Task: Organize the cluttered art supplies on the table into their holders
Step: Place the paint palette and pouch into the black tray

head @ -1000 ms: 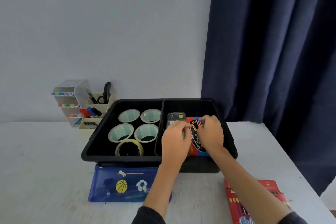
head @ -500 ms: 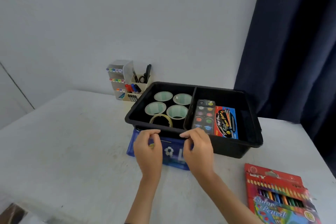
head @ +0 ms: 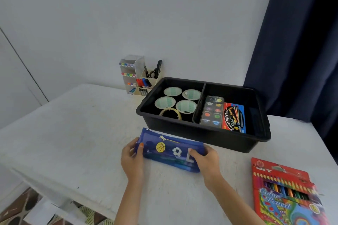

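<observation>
The blue pencil case [head: 170,149], just in front of the black bin [head: 201,133], is gripped at its ends by the left hand [head: 132,159] and right hand [head: 204,160], thumbs on top; bare worktop [head: 82,133] opens leftward to its near edge; the coloured-pencil pack [head: 285,193] is cut off at lower right; the bin's left compartment holds tape rolls [head: 172,91], its right a paint palette [head: 212,112] and red box [head: 234,118].

Your left hand [head: 132,159] and right hand [head: 204,160] grip the ends of the blue pencil case [head: 171,149] on the table [head: 73,133], just before the black bin [head: 201,133].
</observation>
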A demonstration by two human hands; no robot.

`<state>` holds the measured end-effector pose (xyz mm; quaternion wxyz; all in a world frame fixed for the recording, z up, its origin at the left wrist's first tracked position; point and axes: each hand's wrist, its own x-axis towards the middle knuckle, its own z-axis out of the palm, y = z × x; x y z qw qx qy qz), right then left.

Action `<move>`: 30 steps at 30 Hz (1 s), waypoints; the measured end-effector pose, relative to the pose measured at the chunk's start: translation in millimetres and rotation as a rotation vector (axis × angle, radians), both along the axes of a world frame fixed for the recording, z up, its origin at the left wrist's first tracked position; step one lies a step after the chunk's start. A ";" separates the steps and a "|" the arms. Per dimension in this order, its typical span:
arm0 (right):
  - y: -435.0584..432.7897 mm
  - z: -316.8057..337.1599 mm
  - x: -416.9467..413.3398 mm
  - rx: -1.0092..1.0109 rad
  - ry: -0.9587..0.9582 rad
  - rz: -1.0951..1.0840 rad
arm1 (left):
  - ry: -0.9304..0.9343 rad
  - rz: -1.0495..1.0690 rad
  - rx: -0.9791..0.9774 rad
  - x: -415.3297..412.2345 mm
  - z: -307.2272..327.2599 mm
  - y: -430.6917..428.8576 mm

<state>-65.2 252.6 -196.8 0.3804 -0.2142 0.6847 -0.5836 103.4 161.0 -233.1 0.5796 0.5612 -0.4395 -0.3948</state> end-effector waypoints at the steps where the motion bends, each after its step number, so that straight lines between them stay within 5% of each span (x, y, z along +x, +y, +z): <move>1: 1.6 0.9 -1.2 0.035 -0.002 0.065 | 0.046 0.035 -0.022 3.4 -1.3 1.4; 7: 8.0 19.7 4.5 -0.079 -0.093 0.322 | 0.323 0.124 -0.116 7.6 20.1 -1.0; 13: 7.1 56.8 -5.1 -0.113 -0.256 0.606 | 0.302 0.070 -0.261 -8.6 86.7 -10.6; 16: 9.2 72.6 -13.8 -0.140 -0.113 0.674 | 0.290 -0.018 -0.275 -32.8 110.1 -13.9; 19: 9.2 81.5 -28.9 -0.138 0.003 0.571 | 0.363 -0.141 -0.240 -62.2 127.1 -14.0; 22: 10.3 88.1 -49.1 -0.241 -0.102 0.417 | 0.486 -0.360 -0.138 -96.1 138.9 -12.5; 30: 4.6 94.3 -91.5 -0.313 -0.099 0.109 | 0.271 -0.887 0.043 -169.0 131.9 3.2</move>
